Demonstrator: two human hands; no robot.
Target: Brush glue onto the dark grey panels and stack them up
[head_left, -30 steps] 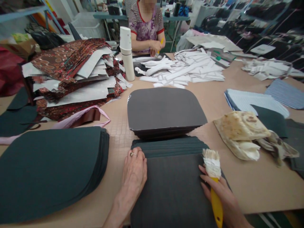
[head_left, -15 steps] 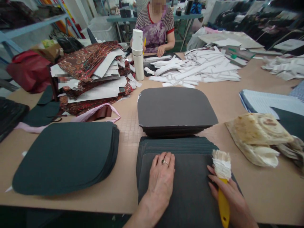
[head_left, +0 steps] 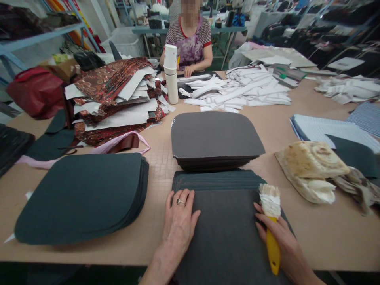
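A stack of dark sheets (head_left: 225, 229) lies in front of me, its far edges stepped like a fan. My left hand (head_left: 179, 217) rests on the left edge of the top sheet, fingers stretched out and thumb apart, holding nothing. At the right edge, my right hand (head_left: 276, 233) grips a paintbrush (head_left: 272, 237) with a yellow handle and pale, caked bristles pointing away from me. Its fingertips also touch the sheet's edge. Just beyond lies a stack of grey panels (head_left: 216, 134) with rounded far corners. A stack of dark green panels (head_left: 83, 194) is on the left.
A crumpled, stained cloth (head_left: 314, 166) lies at the right. Patterned red-brown pieces (head_left: 113, 85) are piled at the far left beside stacked paper cups (head_left: 170, 75). White strips (head_left: 249, 87) cover the far table (head_left: 160, 174). A person (head_left: 190, 47) sits opposite.
My left hand has slid left from the middle of the top sheet to its left edge, thumb now spread. The right hand still holds the paintbrush, and the view has shifted slightly.
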